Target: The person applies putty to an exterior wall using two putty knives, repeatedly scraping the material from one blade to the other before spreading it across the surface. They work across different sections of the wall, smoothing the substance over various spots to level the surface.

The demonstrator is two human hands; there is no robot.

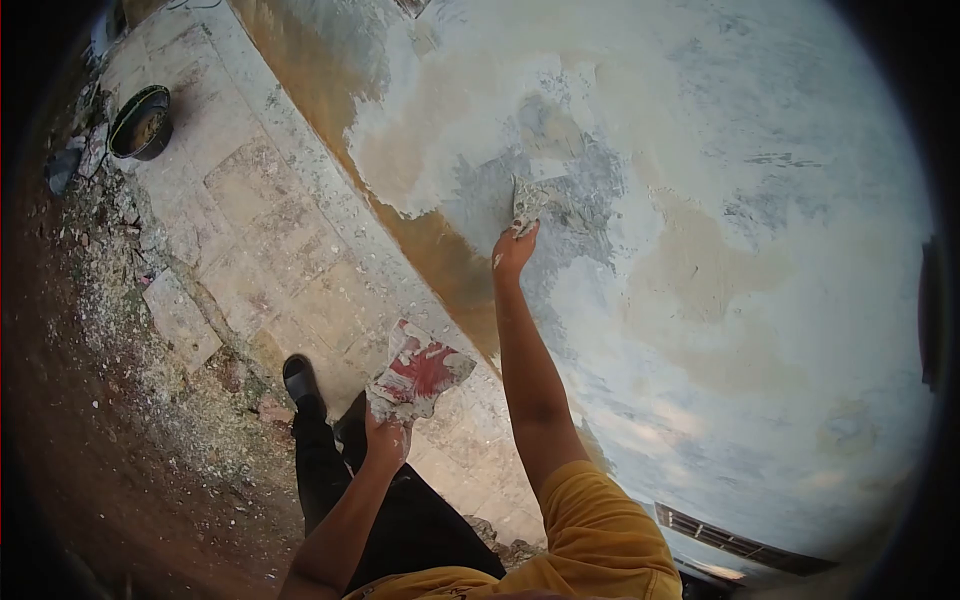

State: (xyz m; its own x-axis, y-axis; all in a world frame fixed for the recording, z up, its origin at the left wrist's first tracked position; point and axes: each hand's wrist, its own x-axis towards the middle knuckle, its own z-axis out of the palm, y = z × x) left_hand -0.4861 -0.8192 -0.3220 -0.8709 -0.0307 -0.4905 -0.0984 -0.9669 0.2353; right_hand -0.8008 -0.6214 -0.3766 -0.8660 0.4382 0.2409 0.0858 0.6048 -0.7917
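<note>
Right hand (514,250): your fingers are closed on a smeared scraper (527,203); its blade lies beyond them, against the wall's (700,270) grey patch. Left hand (387,438): you grip a red-patched board (430,370) at its near edge, the remainder projecting past your fingers.

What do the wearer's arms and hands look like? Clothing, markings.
Right arm: loose yellow short sleeve ending above the elbow, bare below. Left forearm: bare; its sleeve isn't visible. Right hand and left hand: ungloved, with pale smears. No cables or bands visible on either arm.
</note>
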